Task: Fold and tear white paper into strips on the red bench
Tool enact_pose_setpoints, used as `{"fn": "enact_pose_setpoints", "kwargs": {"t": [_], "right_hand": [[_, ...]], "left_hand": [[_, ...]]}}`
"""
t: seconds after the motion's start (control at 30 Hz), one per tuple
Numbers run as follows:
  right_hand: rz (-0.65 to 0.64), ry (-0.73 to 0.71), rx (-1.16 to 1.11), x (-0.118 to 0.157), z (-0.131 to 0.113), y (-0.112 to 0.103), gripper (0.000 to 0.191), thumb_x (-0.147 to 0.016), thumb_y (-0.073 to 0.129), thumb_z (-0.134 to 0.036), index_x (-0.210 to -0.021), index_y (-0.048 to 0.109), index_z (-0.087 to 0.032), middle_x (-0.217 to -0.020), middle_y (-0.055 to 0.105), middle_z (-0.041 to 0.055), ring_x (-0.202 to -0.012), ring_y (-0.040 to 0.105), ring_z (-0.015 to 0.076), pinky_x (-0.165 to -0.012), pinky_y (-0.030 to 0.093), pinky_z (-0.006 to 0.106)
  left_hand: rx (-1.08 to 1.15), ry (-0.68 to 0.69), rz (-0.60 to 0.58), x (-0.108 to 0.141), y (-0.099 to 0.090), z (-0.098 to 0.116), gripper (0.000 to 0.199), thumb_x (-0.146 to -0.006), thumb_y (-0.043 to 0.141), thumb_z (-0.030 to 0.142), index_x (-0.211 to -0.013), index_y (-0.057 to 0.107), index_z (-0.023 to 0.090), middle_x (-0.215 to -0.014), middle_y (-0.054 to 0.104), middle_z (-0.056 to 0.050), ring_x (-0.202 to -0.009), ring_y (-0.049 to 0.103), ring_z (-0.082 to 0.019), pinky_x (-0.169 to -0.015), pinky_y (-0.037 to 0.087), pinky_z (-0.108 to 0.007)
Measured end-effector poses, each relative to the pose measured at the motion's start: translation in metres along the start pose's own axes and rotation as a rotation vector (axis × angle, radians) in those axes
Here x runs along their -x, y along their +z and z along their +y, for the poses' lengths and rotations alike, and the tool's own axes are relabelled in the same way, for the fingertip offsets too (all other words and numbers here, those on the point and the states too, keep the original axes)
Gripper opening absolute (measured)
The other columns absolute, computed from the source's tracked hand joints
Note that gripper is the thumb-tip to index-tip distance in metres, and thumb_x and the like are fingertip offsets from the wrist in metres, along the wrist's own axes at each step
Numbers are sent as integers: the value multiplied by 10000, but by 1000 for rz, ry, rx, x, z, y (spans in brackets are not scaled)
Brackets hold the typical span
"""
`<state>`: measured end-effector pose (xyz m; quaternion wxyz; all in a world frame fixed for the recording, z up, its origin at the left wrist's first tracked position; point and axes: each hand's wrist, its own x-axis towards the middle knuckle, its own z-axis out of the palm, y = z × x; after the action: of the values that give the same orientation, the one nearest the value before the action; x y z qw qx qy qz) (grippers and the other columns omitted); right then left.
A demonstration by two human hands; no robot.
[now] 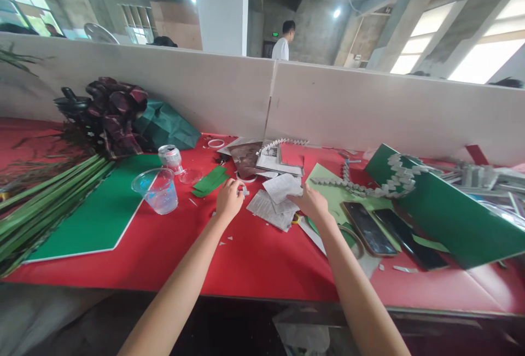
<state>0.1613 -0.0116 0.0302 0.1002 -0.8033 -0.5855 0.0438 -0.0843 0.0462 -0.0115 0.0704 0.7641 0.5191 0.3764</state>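
Observation:
My left hand [230, 199] is closed, with a small folded white paper piece [245, 191] pinched at its fingertips, just above the red tabletop. To the right, my right hand [310, 203] rests over the edge of a stack of printed paper pieces [270, 209]. Its thumb and forefinger are apart, at the side of the top sheet [283, 187]; the other fingers are partly hidden. Beyond it lies a zigzag chain of folded paper [396, 181], partly over a light green sheet [328, 178]. Another folded chain [283, 144] lies at the back.
A clear plastic cup [158, 194] and a can [170, 158] stand left. Two phones [369, 227] [410, 238], a roll of tape [355, 241] and a green board [443, 208] are right. Long green leaves [53, 203] cover the left side. A partition [348, 104] runs behind; a person [281, 44] is beyond.

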Motion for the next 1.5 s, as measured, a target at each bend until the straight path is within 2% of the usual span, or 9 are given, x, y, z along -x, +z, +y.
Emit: {"fn": "enact_pose_setpoints", "kwargs": {"t": [0.17, 0.33, 0.67, 0.9, 1.2, 1.3, 1.4, 1.43, 1.5], "right_hand": [[28, 40, -99, -21, 3, 17, 554, -752, 622, -460, -1189, 471, -156, -1089, 637, 144, -990, 602, 279, -721, 419, 313], [113, 22, -325, -31, 27, 27, 412, -750, 625, -290, -1137, 505, -215, -892, 684, 34, -847, 628, 195, -671, 412, 254], [124, 35, -436, -34, 45, 23, 441, -751, 498, -163, -1188, 540, -214, -925, 728, 49, -965, 629, 227, -774, 448, 298], [151, 83, -331, -31, 47, 16, 372, -754, 504, -210, -1108, 620, -223, -919, 729, 45, -952, 632, 240, -768, 454, 312], [406, 331, -294, -24, 63, -4, 399, -754, 440, -174, -1102, 623, -239, -980, 692, 75, -932, 614, 255, -736, 430, 322], [628, 446, -336, -24, 76, -10, 433, -751, 399, -172, -1139, 586, -220, -996, 673, 86, -929, 607, 256, -742, 425, 329], [827, 338, -561, -29, 79, -9, 442, -751, 345, -181, -1141, 553, -159, -1040, 636, 106, -926, 597, 226, -752, 432, 306], [809, 270, -677, -31, 75, -8, 441, -743, 349, -194, -1133, 547, -135, -1027, 630, 114, -902, 598, 215, -737, 437, 294], [619, 135, -899, -33, 62, -2, 444, -728, 401, -245, -1129, 545, -118, -942, 633, 101, -828, 597, 202, -692, 443, 276]], "left_hand": [[-121, -54, -29, -7, -10, -28, 152, -800, 558, 251, -936, 613, 210, -932, 568, -74, -970, 515, -257, -868, 425, -376], [-168, -81, -128, -5, -6, -32, 314, -717, 666, 467, -913, 642, 223, -955, 524, -79, -974, 474, -277, -878, 402, -399], [-179, -55, -144, 5, 4, -23, 139, -790, 590, 289, -887, 648, 207, -925, 528, -80, -924, 474, -253, -863, 386, -390], [-162, -89, -158, 5, 4, -23, 140, -783, 587, 231, -908, 637, 191, -987, 543, -106, -983, 468, -286, -859, 387, -412], [-210, -92, -127, 6, 4, -18, 276, -793, 566, 251, -1058, 557, 174, -1061, 534, -137, -1032, 466, -316, -898, 388, -439], [-185, -77, -97, 6, 4, -15, 361, -788, 568, 238, -1137, 518, 163, -1127, 516, -153, -1075, 453, -329, -925, 379, -456], [-112, -37, -26, 5, 3, -8, 405, -783, 564, 209, -1181, 500, 166, -1186, 494, -151, -1139, 432, -321, -978, 353, -456], [-63, -13, -2, 5, 2, -5, 405, -789, 556, 206, -1188, 500, 169, -1200, 491, -144, -1161, 425, -309, -1000, 341, -446], [90, 27, 18, 4, 1, 2, 392, -804, 544, 217, -1193, 511, 187, -1220, 494, -122, -1198, 419, -274, -1034, 325, -408]]}}
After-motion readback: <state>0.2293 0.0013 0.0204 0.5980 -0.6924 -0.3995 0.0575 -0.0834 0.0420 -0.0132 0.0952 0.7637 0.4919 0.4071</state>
